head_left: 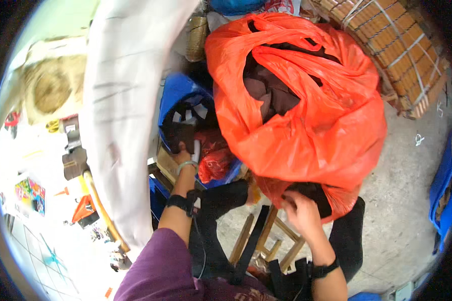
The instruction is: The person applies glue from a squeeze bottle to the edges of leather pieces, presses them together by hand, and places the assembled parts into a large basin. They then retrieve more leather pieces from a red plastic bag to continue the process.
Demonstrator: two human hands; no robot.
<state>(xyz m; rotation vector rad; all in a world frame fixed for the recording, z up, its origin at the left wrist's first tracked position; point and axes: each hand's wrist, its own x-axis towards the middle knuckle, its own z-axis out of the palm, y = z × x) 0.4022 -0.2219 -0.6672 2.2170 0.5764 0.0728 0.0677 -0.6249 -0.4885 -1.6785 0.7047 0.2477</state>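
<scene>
My left hand [184,154] reaches into the gap beside a blue container [170,93], its fingers closed on a flat dark brown piece [180,135]. Whether that piece is leather or cloth, I cannot make out. Between my knees, my right hand [303,211] is curled with its fingertips together, at the opening of a red plastic bag [336,203] that shows dark material [314,193]. Anything pinched there is too small to make out. Beyond it, a big orange-red plastic bag [306,135] bulges with dark brown flat pieces [271,93].
A crumpled red bag [215,159] lies beside my left wrist. On the left, pale fabric [120,100] hangs by a cluttered white table. A wooden stool frame [268,236] stands between my legs. Strapped bamboo slats [391,45] lie far right; a blue container [442,190] stands at the right edge.
</scene>
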